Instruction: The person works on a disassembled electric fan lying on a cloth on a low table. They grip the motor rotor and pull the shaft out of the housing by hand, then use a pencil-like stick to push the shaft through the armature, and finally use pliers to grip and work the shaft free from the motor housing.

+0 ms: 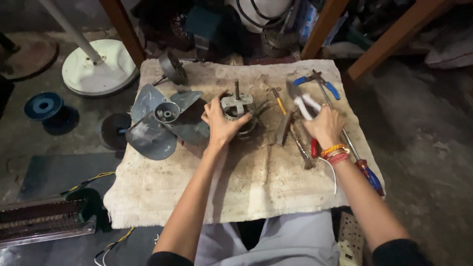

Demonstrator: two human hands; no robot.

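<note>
Small grey metal fan motor [237,109], shaft upright, on stained cloth mat [246,182], gripped from left side by left hand [220,123]. White-handled pliers [306,106] clasped by right hand [325,127], just right of motor. Left hand nearer.

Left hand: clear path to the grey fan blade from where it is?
Probably yes. The left hand rests on the motor, and the fan blade lies right beside it on the cloth, with nothing between them. It would have to let go of the motor first.
</note>
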